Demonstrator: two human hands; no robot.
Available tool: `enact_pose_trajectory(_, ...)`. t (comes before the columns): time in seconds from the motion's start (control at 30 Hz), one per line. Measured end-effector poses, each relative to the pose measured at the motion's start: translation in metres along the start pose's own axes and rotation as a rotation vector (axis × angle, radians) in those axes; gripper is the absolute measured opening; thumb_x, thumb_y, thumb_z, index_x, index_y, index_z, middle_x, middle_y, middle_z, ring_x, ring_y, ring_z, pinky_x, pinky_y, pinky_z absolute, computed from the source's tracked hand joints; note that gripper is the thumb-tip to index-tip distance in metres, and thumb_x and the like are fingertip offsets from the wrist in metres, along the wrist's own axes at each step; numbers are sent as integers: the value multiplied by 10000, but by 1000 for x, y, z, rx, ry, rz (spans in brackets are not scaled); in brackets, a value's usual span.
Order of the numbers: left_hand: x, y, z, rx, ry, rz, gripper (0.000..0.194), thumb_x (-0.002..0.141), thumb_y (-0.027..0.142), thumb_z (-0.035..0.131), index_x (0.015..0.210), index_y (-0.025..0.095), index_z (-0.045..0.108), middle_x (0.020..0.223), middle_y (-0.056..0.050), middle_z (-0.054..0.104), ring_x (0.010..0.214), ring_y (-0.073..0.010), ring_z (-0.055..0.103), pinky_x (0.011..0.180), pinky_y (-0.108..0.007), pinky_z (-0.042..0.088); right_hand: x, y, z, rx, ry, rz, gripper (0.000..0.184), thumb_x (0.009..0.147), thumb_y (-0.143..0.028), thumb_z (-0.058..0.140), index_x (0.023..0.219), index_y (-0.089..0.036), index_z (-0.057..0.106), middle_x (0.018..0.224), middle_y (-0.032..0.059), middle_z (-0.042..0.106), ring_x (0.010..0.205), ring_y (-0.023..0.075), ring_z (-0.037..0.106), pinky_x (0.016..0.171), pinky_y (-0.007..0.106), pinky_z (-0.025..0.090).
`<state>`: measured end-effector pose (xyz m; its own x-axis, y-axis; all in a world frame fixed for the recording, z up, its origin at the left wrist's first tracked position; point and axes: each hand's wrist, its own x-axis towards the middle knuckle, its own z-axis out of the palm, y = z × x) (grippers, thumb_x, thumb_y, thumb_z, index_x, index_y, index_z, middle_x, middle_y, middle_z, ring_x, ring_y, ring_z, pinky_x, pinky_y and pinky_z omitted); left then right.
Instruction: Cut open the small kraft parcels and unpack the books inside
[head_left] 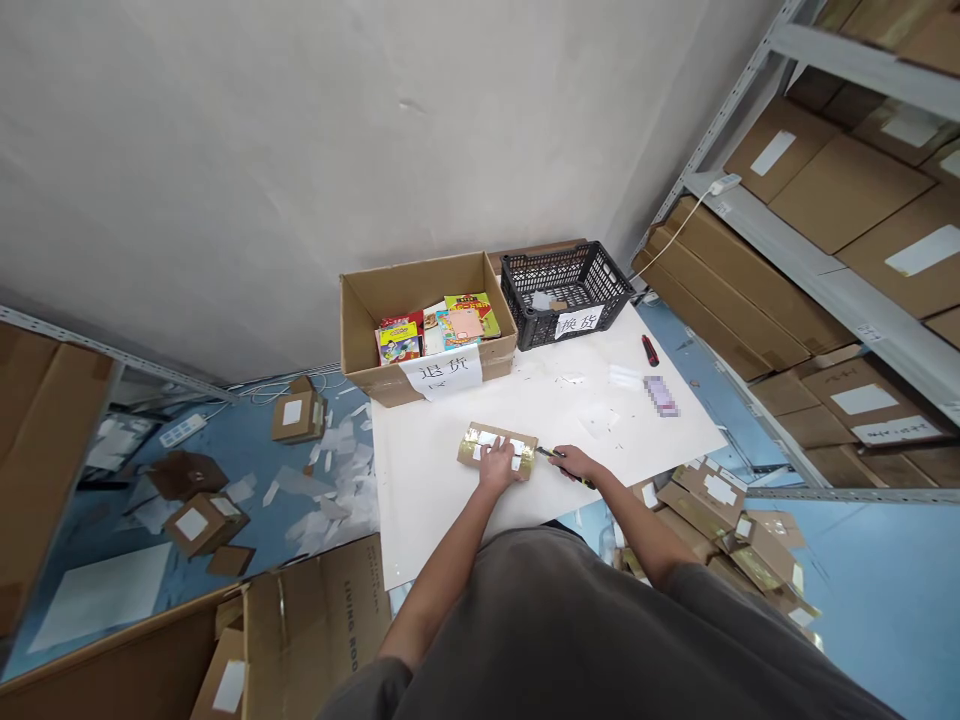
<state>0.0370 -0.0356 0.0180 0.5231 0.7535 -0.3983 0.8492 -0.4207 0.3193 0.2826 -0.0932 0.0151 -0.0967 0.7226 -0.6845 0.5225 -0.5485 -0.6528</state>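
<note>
Table (465,500): one taped parcel (498,451), one open carton (420,325), one black crate (564,292), one red cutter (649,350).

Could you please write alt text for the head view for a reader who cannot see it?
A person's left hand presses on a small taped parcel on a white table, while the right hand holds a cutter at its end. Behind stand an open carton and black crate.

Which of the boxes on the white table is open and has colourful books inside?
The big cardboard box at the table's far edge, with the paper sign on its front. The small parcel under the left hand is taped shut, and the black crate is plastic.
</note>
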Motion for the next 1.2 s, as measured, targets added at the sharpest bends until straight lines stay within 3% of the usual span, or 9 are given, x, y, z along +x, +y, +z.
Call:
enact_pose_trajectory(0.17, -5, -6, 5, -21, 92, -71, 655, 881, 436, 692, 1478, 310, 454, 1611, -98, 447, 1496, -327, 377, 1159, -491, 346, 5, 0, 27, 139, 225, 6, 354, 1003, -570, 411, 843, -256, 386, 587, -69, 527, 447, 115, 516, 494, 218, 436)
enact_pose_trajectory(0.3, 7, -30, 4, -6, 88, -42, 931, 799, 589, 740, 1586, 311, 329, 1714, -99, 234, 1595, -370, 56, 1251, -544, 168, 3, 6, 49, 204, 295, 59, 430, 1019, -636, 253, 889, -255, 406, 685, -40, 570, 488, 119, 559, 531, 229, 473)
enact_pose_trajectory(0.37, 16, -39, 3, -9, 50, -65, 1049, 754, 672, 740, 1617, 302, 273, 1727, -109, 173, 1596, -378, -9, 1259, -548, 137, 1, 9, 56, 223, 309, 63, 464, 1030, -601, 162, 908, -250, 441, 731, -25, 587, 516, 125, 572, 562, 241, 491)
enact_pose_trajectory(0.5, 25, -45, 4, -1, 28, -84, 960, 789, 696, 693, 1600, 336, 327, 1706, -94, 255, 1588, -366, 123, 1257, -537, 157, -6, 16, 61, 111, 347, -15, 446, 1034, -520, 193, 1050, -253, 550, 872, 8, 649, 688, 157, 637, 697, 272, 522)
enact_pose_trajectory(0.6, 22, -47, 6, 0, 111, -16, 795, 864, 663, 631, 1567, 375, 396, 1659, -54, 373, 1555, -334, 259, 1264, -495, 174, -14, 20, 62, -42, 374, -57, 398, 1012, -508, 340, 1250, -277, 560, 982, 29, 683, 902, 213, 667, 805, 314, 523)
enact_pose_trajectory(0.77, 13, -44, 8, -6, 228, 8, 659, 938, 628, 534, 1535, 359, 461, 1597, -44, 478, 1517, -330, 336, 1263, -488, 187, -24, 17, 70, -196, 373, -165, 337, 989, -433, 507, 1287, -289, 572, 1265, 56, 662, 1129, 241, 635, 944, 326, 474)
enact_pose_trajectory(0.9, 10, -38, 8, 3, 225, -25, 595, 978, 576, 475, 1533, 359, 465, 1572, -29, 512, 1516, -309, 333, 1260, -487, 198, -21, -2, 75, -351, 392, -160, 331, 1031, -405, 492, 1336, -290, 547, 1286, 67, 637, 1134, 239, 631, 940, 305, 445)
enact_pose_trajectory(1.03, 7, -38, 16, 12, 238, -21, 603, 981, 568, 483, 1550, 373, 434, 1577, -25, 505, 1522, -303, 319, 1275, -485, 159, -17, -22, 74, -546, 405, -57, 347, 1059, -427, 458, 1362, -275, 531, 1253, 99, 613, 1031, 247, 660, 860, 306, 437)
enact_pose_trajectory(1.2, 8, -37, 37, 2, 306, -12, 614, 971, 567, 530, 1541, 352, 456, 1562, -51, 521, 1514, -329, 332, 1274, -521, 157, -26, -20, 80, -647, 470, 70, 362, 1077, -419, 412, 1399, -278, 494, 1230, 122, 582, 972, 248, 672, 790, 312, 433)
